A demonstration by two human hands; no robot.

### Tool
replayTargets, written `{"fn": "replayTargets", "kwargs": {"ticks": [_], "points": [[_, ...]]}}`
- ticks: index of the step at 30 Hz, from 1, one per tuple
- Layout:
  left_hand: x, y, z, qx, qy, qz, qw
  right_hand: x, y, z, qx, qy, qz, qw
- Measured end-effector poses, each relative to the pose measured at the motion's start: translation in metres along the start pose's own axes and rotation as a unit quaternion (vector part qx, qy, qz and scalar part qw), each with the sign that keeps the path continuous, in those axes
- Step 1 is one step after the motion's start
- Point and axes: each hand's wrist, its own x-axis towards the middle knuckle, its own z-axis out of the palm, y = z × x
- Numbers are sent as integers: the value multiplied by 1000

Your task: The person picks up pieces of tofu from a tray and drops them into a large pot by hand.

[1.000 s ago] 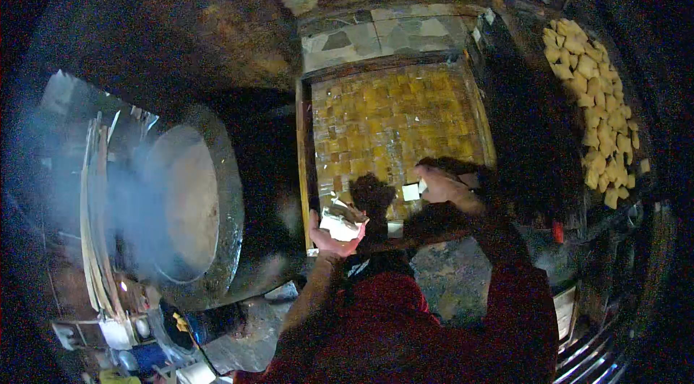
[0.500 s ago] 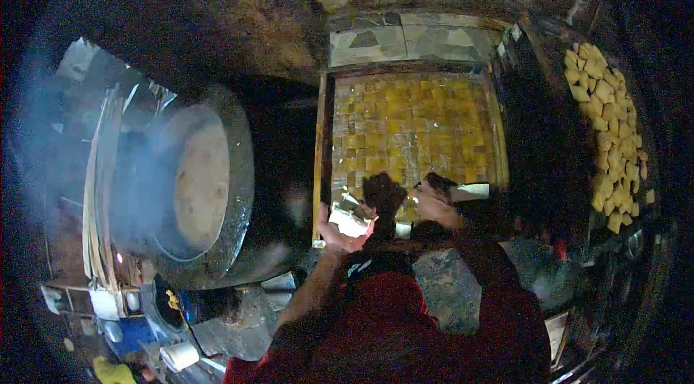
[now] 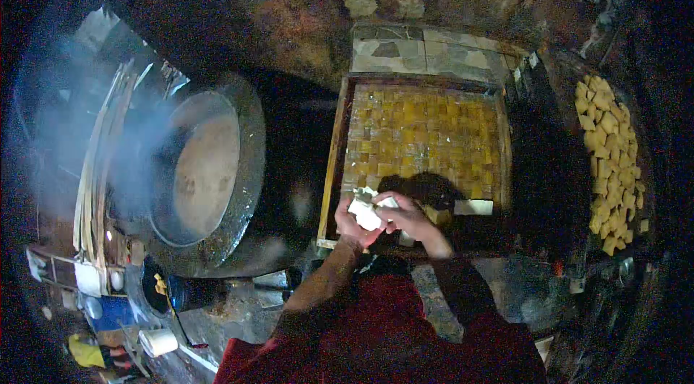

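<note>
Over the near edge of the woven bamboo tray (image 3: 416, 124), my left hand (image 3: 352, 228) is cupped around several white blocks that look like tofu (image 3: 366, 215). Bent fingers of my right hand (image 3: 413, 221) pinch another white tofu piece (image 3: 388, 203) right beside them. On the tray, to the right of that hand, lies a white strip of tofu (image 3: 473, 207). A further white piece (image 3: 406, 239) shows under my right hand near the tray's front edge. Shadow covers part of this area.
A large round pan (image 3: 249, 160) with brownish liquid stands at left, in smoke. Long wooden sticks (image 3: 105, 160) lie beyond it. Several golden pieces (image 3: 611, 160) are piled at far right. At lower left are a white container (image 3: 159, 342) and a yellow cloth-like thing (image 3: 85, 351).
My right hand has moved left from the tray to my left hand, now with a white piece in its fingers. The whole view has shifted slightly.
</note>
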Motion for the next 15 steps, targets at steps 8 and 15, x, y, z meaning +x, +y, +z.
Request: {"fn": "replayTargets", "kwargs": {"ticks": [8, 15], "points": [[18, -38, -27, 2, 17, 190, 982, -9, -6, 78, -492, 200, -281, 799], [-5, 0, -25, -142, 15, 22, 990, 6, 18, 24, -395, 342, -214, 825]]}}
